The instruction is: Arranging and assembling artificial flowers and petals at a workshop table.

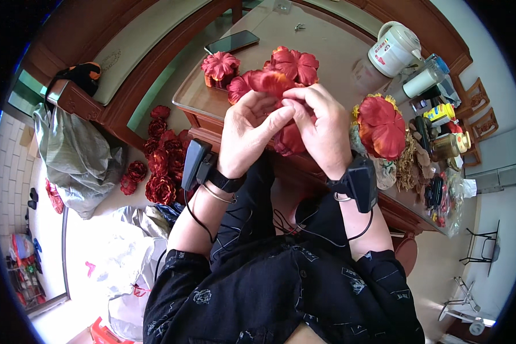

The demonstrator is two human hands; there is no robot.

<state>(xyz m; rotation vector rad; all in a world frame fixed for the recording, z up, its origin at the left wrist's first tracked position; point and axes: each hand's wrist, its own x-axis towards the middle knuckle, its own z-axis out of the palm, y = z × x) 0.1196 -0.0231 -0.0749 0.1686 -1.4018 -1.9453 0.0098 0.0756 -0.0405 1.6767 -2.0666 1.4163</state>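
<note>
Near the middle of the frame, a bare left hand [243,135] and a bare right hand [325,125] met around a red, orange-tinged fabric flower piece [272,82], its petals rising just above the fingers. The left fingers were curled in against it, with the thumb stretched toward the right hand; the right thumb and forefinger were pinching at the same piece (exactly which part was hidden). Just beyond, on a brown wooden table with a glassy top [329,37], stood a stack of ridged red fabric petals [220,66], near a flat black phone [232,42]. Toward the right of the frame lay a rounded bundle of red petals with yellow frills [381,127], and a white plastic kettle [391,54] stood at upper right. At left, dark red ruffled flowers [161,162] were clustered beside a grey-green woven sack [77,163].
</note>
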